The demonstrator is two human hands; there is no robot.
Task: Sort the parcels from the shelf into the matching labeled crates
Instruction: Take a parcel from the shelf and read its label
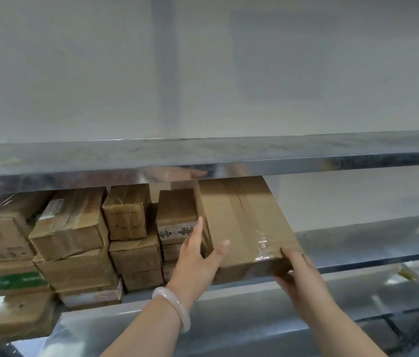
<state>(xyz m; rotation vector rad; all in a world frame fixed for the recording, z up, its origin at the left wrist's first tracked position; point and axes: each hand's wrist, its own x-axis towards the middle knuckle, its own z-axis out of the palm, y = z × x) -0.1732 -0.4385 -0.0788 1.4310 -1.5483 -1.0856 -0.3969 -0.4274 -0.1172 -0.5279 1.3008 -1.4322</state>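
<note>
Gripping, left hand (198,256): clamping the near-left corner of the flat cardboard parcel (244,222), with thumb on the top face and forefinger stretched along the left wall; hiding the other fingers beneath.
Cupping, right hand (298,276): supporting the near-right corner from below, hooking the thumb over the top edge; hiding the fingers under the carton.
Parcel's place: lying tilted on the middle steel shelf (357,235), reaching the front lip with its near end, tucking its far end beneath the upper shelf (203,155); showing a taped seam on top and no address label on that face.
Step in hand, by judgement: drawing the parcel straight toward the body, staying low to avoid scraping the upper shelf, sharing the weight evenly between both corners.
Small labelled box (177,215): standing just beside the parcel's left wall, apparently touching the left forefinger; calling for a clean slide, not dragging it along.
Stacked cartons (74,228): leaning at the far left, well apart from the pull.
After freeing, probably: turning the parcel over, hunting for its label before choosing a crate.
Crates: not appearing in view.
Bangle (175,309): sitting on the left wrist, worth steering away from the shelf lip.
</note>
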